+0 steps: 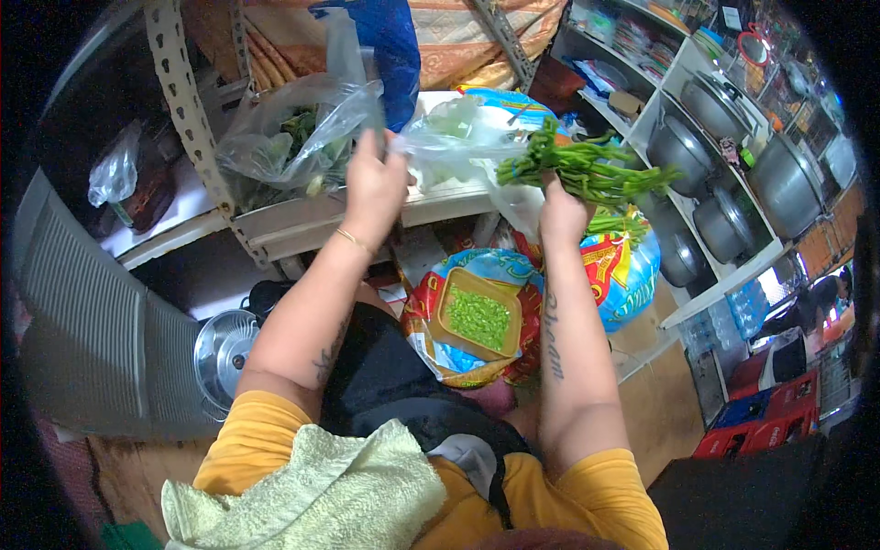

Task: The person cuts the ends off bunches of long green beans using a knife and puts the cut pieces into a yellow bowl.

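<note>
My right hand [565, 212] grips a bunch of long green vegetable stems [591, 168], bound near its left end by a blue band. From beside the bunch, a clear plastic bag [457, 146] stretches across to the fingers of my left hand [378, 180], which is closed on it. A blurred grey, blade-like strip [375, 89] also rises from my left fist; motion blur hides exactly what it is. Below and between my forearms, a tan plastic tray [447, 323] holds chopped green pieces [479, 317]. The tray rests on a printed plastic sack [426, 302].
More green stems [615, 224] lie by another printed sack [629, 275]. A bag of leafy greens [289, 137] sits on the white shelf [295, 223] ahead. Lidded metal pots [680, 148] fill the right shelves. A steel lid [223, 357] stands at left; red crates [770, 426] at right.
</note>
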Tool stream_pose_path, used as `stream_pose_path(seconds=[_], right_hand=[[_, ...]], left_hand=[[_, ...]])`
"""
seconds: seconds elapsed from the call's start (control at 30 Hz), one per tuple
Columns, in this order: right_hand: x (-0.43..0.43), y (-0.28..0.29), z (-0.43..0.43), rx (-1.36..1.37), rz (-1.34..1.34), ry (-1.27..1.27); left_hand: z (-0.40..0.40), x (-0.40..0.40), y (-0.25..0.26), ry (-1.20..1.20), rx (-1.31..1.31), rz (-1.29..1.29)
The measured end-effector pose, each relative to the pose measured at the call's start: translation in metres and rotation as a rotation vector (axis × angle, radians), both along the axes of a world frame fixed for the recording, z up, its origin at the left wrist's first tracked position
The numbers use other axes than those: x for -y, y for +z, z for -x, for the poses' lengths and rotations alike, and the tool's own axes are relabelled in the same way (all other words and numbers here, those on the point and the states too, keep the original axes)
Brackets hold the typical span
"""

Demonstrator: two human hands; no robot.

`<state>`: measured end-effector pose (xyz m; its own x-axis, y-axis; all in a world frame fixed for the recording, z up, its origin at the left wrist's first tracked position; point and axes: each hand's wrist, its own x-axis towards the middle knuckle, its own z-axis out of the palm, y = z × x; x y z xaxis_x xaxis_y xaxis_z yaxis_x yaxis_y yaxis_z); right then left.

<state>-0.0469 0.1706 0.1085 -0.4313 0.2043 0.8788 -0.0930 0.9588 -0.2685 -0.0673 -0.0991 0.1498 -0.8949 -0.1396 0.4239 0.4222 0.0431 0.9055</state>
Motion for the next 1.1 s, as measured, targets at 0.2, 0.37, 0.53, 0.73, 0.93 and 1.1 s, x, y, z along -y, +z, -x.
stream_pose_path(seconds=[0.2, 0.37, 0.53, 0.73, 0.93, 1.1], right_hand=[[0.017, 0.008, -0.022, -0.294, 1.587, 1.002], [0.014, 0.023, -0.052, -0.651, 1.505, 1.151], [0.001, 0.039, -0.083, -0.663, 1.466, 1.296], [-0.045, 0.029, -0.123, -0.586, 1.607, 1.165], [-0.075, 0.000, -0.132, -0.449, 1.584, 0.988], [-0.092, -0.039, -0.124, -0.168, 1.755, 0.879]], left_hand=[[0.015, 0.020, 0.025, -0.088, 0.236, -0.223], [0.032, 0.009, 0.027, -0.148, 0.198, -0.334], [0.054, -0.001, 0.039, -0.038, 0.146, -0.518], [0.058, 0.030, 0.079, 0.179, -0.031, -0.420], [-0.013, 0.037, 0.074, 0.356, -0.246, 0.206], [-0.089, 0.022, 0.061, 0.456, -0.649, 0.543]])
